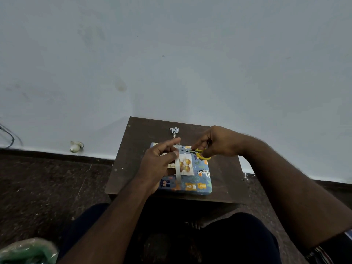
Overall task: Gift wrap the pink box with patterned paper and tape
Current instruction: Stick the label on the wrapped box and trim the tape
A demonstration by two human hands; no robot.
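Head view: my left hand (162, 161) pinches the white ribbon (178, 169) over the wrapped box (198, 180); my right hand (217, 142) grips yellow-handled scissors (202, 153) at it

Just one wide-angle head cam, looking forward and down.
It sits above a small dark table (224, 180) pushed against a pale wall (171, 54), close enough that both forearms fill the lower frame.
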